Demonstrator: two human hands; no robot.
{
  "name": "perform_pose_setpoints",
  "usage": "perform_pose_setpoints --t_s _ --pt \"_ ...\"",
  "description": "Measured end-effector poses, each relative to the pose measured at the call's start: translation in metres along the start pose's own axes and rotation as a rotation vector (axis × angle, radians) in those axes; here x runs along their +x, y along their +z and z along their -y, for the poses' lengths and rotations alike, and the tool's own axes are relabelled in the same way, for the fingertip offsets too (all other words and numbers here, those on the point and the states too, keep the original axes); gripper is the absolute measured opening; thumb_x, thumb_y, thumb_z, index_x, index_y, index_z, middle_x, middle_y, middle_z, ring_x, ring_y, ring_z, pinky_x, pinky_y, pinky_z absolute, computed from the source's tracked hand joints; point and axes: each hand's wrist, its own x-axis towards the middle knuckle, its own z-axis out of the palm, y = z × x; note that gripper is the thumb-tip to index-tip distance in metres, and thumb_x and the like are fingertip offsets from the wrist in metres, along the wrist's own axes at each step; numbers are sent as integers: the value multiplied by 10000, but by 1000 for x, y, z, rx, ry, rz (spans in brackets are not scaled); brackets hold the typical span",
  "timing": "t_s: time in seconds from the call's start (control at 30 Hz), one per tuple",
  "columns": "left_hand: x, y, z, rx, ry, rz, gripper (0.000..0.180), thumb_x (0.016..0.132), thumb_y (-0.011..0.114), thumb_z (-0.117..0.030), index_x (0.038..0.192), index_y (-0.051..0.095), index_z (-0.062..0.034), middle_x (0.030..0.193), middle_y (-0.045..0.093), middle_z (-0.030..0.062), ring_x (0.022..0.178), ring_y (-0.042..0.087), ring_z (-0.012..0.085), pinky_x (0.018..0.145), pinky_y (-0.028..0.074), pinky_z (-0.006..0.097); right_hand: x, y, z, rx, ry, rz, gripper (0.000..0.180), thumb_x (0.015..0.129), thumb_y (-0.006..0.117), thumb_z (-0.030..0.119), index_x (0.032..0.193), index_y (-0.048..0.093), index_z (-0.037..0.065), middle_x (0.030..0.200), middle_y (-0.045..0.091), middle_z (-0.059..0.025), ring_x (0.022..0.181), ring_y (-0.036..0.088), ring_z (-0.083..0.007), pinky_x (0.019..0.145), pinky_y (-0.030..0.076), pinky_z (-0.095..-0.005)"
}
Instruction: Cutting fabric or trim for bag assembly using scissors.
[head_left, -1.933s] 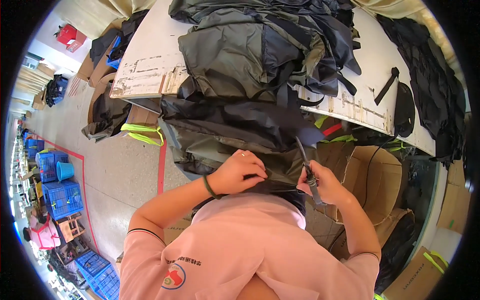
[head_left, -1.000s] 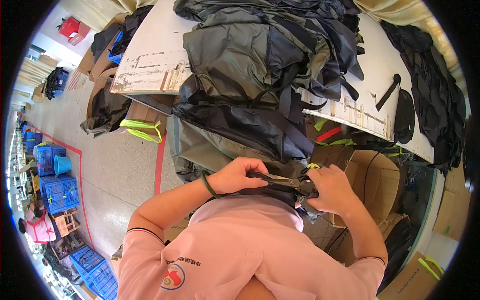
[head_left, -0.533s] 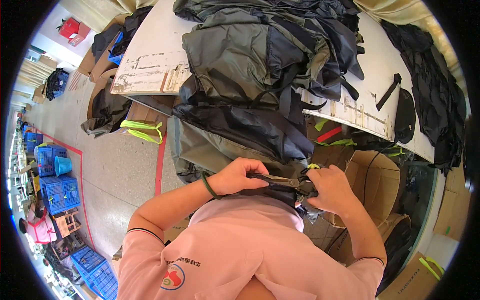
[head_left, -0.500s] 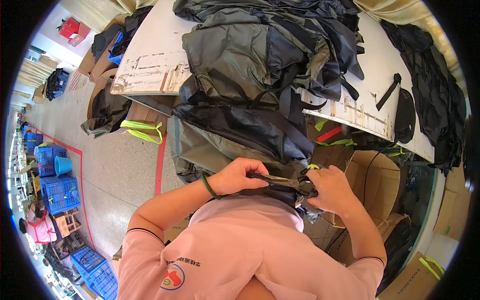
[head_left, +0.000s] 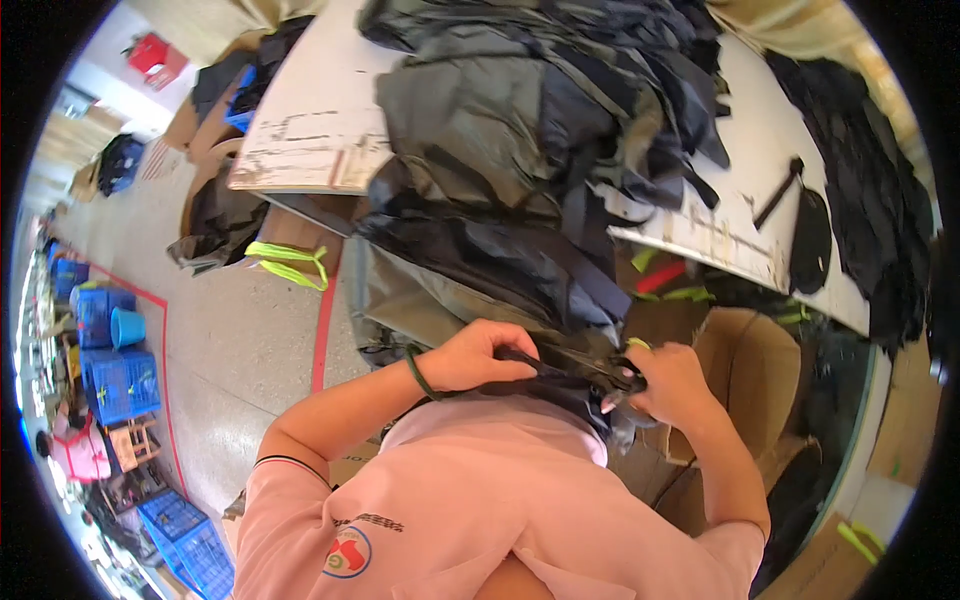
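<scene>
My left hand (head_left: 481, 357), with a dark green band on its wrist, pinches the edge of black fabric (head_left: 535, 372) close to my waist. On the right, my right hand (head_left: 667, 383) is closed round dark-handled scissors (head_left: 625, 378); something yellow shows by its fingers. Their blades are blurred against the dark cloth, so I cannot tell whether they are open. The fabric belongs to a large olive and black bag-like piece (head_left: 480, 265) that hangs off the table's front edge toward me.
More olive and black pieces lie heaped on the white worn table (head_left: 300, 130). A black pouch (head_left: 810, 240) and dark fabric (head_left: 865, 170) are at its right. An open cardboard box (head_left: 745, 375) stands below right. Blue crates (head_left: 120, 385) line the floor at left.
The scissor blades, plain to see between my hands before, now blur into the dark fabric. My right hand has shifted slightly right and down; my left hand has barely moved.
</scene>
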Motion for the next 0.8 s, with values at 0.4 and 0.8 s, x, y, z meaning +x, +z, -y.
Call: perform_pose_setpoints --t_s 0.4,0.8 --pt "-188 -284 -161 723 233 -1257 160 779 714 -183 861 662 -56 837 634 26 809 578 117 734 477 278 10 -21 -11 413 237 -329 480 589 882 216 842 525 19 712 585 -182 671 577 -398 607 457 -356" --pt "-169 -436 -258 1622 342 -1968 563 764 722 -372 1201 543 -65 1153 584 165 1081 546 351 899 444 466 90 -29 -18 536 304 -479 456 684 845 203 946 524 11 771 644 -165 751 638 -379 644 478 -348"
